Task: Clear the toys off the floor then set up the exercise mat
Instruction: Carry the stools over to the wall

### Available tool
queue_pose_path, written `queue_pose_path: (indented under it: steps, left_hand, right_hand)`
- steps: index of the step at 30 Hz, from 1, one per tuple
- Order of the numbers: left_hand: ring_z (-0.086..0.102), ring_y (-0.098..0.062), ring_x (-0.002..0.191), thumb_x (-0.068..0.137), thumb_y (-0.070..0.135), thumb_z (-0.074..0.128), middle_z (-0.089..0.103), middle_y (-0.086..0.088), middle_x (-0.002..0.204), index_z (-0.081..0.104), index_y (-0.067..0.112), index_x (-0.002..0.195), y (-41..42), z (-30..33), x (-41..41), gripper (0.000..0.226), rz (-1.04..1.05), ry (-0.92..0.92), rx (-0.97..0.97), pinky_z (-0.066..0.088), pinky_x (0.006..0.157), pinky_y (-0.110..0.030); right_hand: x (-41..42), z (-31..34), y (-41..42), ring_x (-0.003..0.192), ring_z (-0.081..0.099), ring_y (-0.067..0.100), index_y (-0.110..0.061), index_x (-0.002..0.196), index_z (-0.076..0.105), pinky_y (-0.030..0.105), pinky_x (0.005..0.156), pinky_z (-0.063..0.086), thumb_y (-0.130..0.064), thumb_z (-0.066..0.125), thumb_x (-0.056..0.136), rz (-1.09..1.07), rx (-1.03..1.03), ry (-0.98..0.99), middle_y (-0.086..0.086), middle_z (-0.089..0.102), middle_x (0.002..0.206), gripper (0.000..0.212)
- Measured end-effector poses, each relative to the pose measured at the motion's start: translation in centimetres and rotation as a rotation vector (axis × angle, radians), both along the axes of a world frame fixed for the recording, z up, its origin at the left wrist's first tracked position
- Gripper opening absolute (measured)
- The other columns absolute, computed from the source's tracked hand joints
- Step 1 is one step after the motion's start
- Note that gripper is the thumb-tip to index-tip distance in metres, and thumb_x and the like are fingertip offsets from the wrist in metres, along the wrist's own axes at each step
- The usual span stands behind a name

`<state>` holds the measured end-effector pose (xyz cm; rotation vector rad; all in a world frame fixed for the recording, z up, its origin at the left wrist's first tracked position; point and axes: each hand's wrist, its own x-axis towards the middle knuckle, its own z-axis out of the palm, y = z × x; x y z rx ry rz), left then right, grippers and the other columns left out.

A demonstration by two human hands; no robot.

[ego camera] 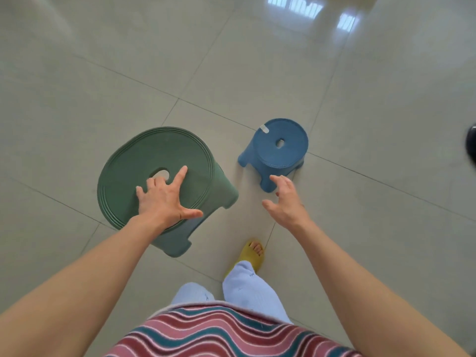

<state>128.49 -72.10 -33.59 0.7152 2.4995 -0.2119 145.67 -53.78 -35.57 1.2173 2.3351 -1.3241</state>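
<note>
A large green plastic stool (pixel 144 161) stands on the tiled floor at centre left, with an oval hole in its round seat. My left hand (pixel 164 199) lies on that seat, fingers spread, one or two fingertips at the edge of the hole. A smaller blue stool (pixel 278 150) stands to the right of it, also with a hole in its seat. My right hand (pixel 286 202) hovers open just in front of the blue stool's near leg, holding nothing. No mat or toys are in view.
Glossy grey floor tiles (pixel 257 60) stretch all around. My foot in a yellow slipper (pixel 253 253) stands just behind the two stools. A dark object (pixel 472 143) is cut off at the right edge.
</note>
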Motion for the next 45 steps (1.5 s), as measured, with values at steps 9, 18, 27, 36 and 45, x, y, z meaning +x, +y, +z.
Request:
queue_pose_path:
  steps: [9, 18, 27, 36, 45]
  left_hand:
    - [0.04, -0.03, 0.12, 0.056, 0.083, 0.053, 0.041, -0.013, 0.134, 0.001, 0.038, 0.147, 6.9, -2.6, -2.6, 0.114, -0.018, 0.107, -0.083, 0.026, 0.102, -0.042]
    - [0.041, -0.028, 0.115, 0.055, 0.085, 0.051, 0.041, -0.013, 0.131, 0.002, 0.038, 0.147, 13.4, -6.2, -7.0, 0.114, -0.04, 0.11, -0.133, 0.03, 0.097, -0.037]
    - [0.041, -0.028, 0.114, 0.055, 0.084, 0.054, 0.041, -0.014, 0.129, 0.002, 0.038, 0.147, 19.2, -12.9, -12.3, 0.115, 0.011, 0.034, -0.142, 0.031, 0.095, -0.037]
    - [0.042, -0.03, 0.112, 0.053, 0.082, 0.057, 0.044, -0.016, 0.125, 0.005, 0.036, 0.147, 22.0, -20.1, -13.5, 0.117, 0.075, 0.033, -0.194, 0.032, 0.093, -0.038]
    - [0.041, -0.033, 0.112, 0.053, 0.077, 0.064, 0.045, -0.019, 0.124, 0.005, 0.035, 0.147, 22.8, -25.5, -13.4, 0.118, 0.227, 0.012, -0.174, 0.03, 0.095, -0.041]
  right_hand:
    - [-2.8, -2.8, 7.8, 0.136, 0.032, 0.022, -0.016, 0.146, 0.024, 0.038, 0.111, 0.03, -0.017, 0.059, 0.087, 0.016, -0.014, -0.075, 0.004, 0.016, 0.153, 0.068]
    - [-6.8, -5.9, 13.6, 0.14, 0.023, 0.018, -0.015, 0.145, 0.025, 0.031, 0.113, 0.025, -0.017, 0.058, 0.088, 0.011, -0.012, -0.118, 0.005, 0.017, 0.153, 0.067]
    - [-13.8, -12.2, 19.1, 0.13, 0.041, 0.023, -0.018, 0.146, 0.022, 0.038, 0.109, 0.032, -0.019, 0.056, 0.088, 0.006, -0.102, -0.216, 0.004, 0.026, 0.15, 0.067]
    - [-16.3, -20.7, 22.1, 0.128, 0.041, 0.025, -0.018, 0.146, 0.021, 0.036, 0.104, 0.034, -0.02, 0.055, 0.088, 0.134, -0.138, -0.302, 0.004, 0.03, 0.149, 0.067]
    - [-17.3, -29.0, 23.8, 0.119, 0.047, 0.032, -0.019, 0.143, 0.022, 0.038, 0.096, 0.038, -0.019, 0.055, 0.086, 0.145, -0.142, -0.38, 0.003, 0.016, 0.151, 0.066]
